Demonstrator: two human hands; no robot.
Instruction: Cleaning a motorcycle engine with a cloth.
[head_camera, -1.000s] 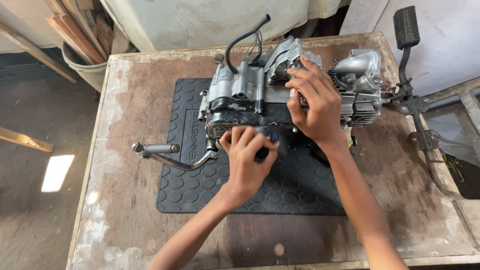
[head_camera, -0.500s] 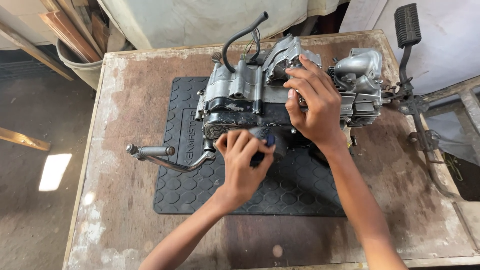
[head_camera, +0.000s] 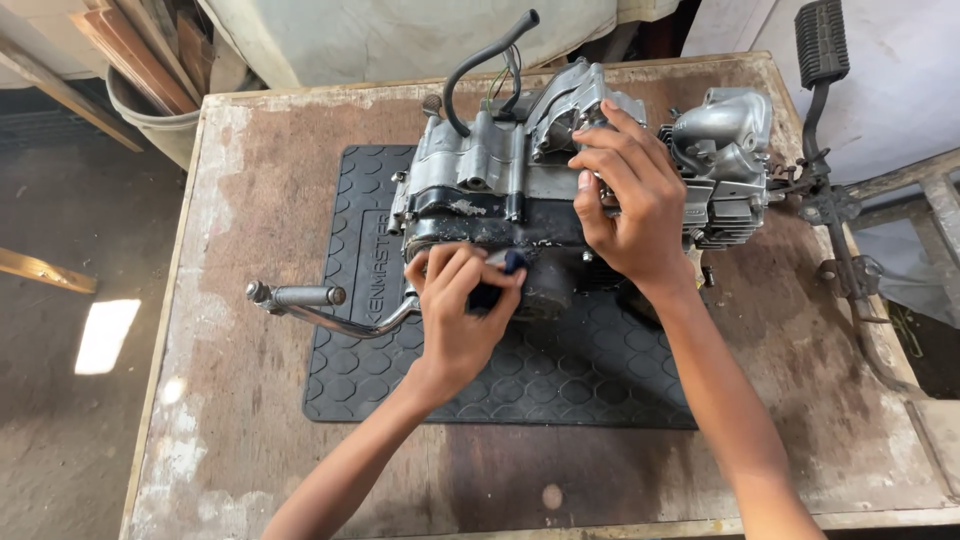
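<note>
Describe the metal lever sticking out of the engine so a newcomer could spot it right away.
On the worn table lies a black rubber mat carrying a grey engine. From the engine's lower left, beside the left hand, a curved chrome lever reaches leftward past the mat's edge, alone ending in a stubby cylindrical peg.

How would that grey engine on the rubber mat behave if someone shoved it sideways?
The engine looks like solid cast metal, so probably heavy and rigid. It sits on a studded black mat, which likely grips it against sliding. The right hand rests on top while the left hand works low, hinting it might rock.
</note>
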